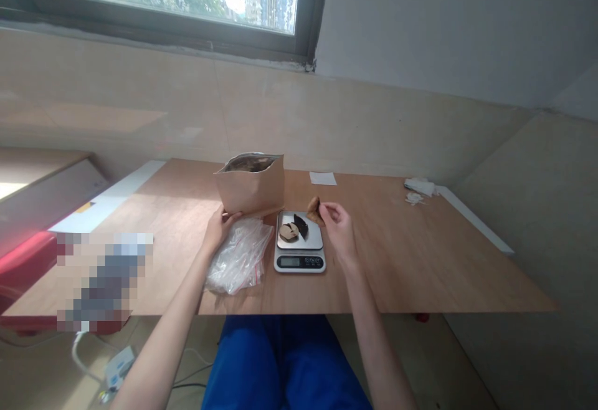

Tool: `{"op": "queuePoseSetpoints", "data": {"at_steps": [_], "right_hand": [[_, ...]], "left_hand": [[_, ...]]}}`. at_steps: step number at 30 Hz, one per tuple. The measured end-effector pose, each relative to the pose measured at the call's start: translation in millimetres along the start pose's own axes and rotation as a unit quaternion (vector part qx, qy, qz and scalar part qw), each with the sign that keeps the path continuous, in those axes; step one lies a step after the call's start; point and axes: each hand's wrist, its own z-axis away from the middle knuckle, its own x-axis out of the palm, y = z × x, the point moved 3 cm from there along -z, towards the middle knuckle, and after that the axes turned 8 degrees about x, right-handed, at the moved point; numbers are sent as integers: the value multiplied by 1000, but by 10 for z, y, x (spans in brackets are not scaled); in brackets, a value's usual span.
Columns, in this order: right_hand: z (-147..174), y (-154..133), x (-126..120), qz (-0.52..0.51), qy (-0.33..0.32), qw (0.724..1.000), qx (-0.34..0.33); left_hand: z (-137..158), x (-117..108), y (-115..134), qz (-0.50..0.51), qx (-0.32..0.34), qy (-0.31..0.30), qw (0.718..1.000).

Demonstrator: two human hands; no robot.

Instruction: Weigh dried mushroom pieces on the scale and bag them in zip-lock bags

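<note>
My right hand [339,226] is closed in a pinch on a brown, wrinkled dried piece [314,209], held just above the right back edge of a digital kitchen scale [299,260]. On the scale's metal plate lie a pale round dried slice [288,232] and a dark, almost black slice [301,226]. My left hand [218,226] is at the lower left corner of a brown paper bag [252,192], thumb and finger around that corner. The bag stands upright with its top open; its contents are unclear. Clear plastic zip bags [239,257] lie between my left hand and the scale.
A white paper [322,178] lies behind the scale on the wooden table [397,260]. White crumpled items [420,189] sit at the back right. A blurred-out object [109,282] is at the left edge, with a red stool [28,260] beside it. Wall and window stand behind.
</note>
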Motion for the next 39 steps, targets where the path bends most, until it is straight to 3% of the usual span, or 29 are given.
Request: {"op": "queuePoseSetpoints", "data": {"at_steps": [2, 5, 9, 11, 14, 17, 21, 23, 26, 29, 31, 35, 39], "right_hand": [[-5, 389, -115, -25, 7, 995, 101], [-6, 732, -179, 0, 14, 989, 145], [-32, 807, -142, 109, 61, 988, 93], [-40, 787, -95, 156, 76, 983, 58], [-45, 776, -38, 224, 98, 970, -3], [-46, 822, -40, 236, 111, 965, -38], [38, 912, -208, 128, 146, 981, -4], [147, 931, -321, 76, 159, 984, 20], [372, 929, -430, 36, 142, 988, 56], [622, 915, -431, 39, 90, 991, 86], [786, 899, -382, 51, 34, 994, 93], [1082, 832, -270, 91, -53, 990, 90], [1289, 722, -137, 126, -119, 981, 86]], "left_hand": [[-5, -3, 3, 2, -12, 1, 1000], [-17, -8, 10, 1, -25, 4, 1000], [-11, -56, 16, -42, 0, 71, 997], [35, -111, 43, -63, 63, 152, 984], [160, -215, 90, -95, 136, 293, 942], [208, -334, 152, -140, 114, 354, 918], [83, -609, 390, -79, 22, 361, 929], [28, -752, 610, -44, 4, 336, 941], [83, -768, 936, -102, 0, 151, 983], [392, -500, 1037, -151, 11, -83, 985], [652, -266, 957, -158, 1, -185, 970], [955, -1, 745, -213, -2, -180, 960], [982, -26, 650, -209, -11, -154, 966]]}}
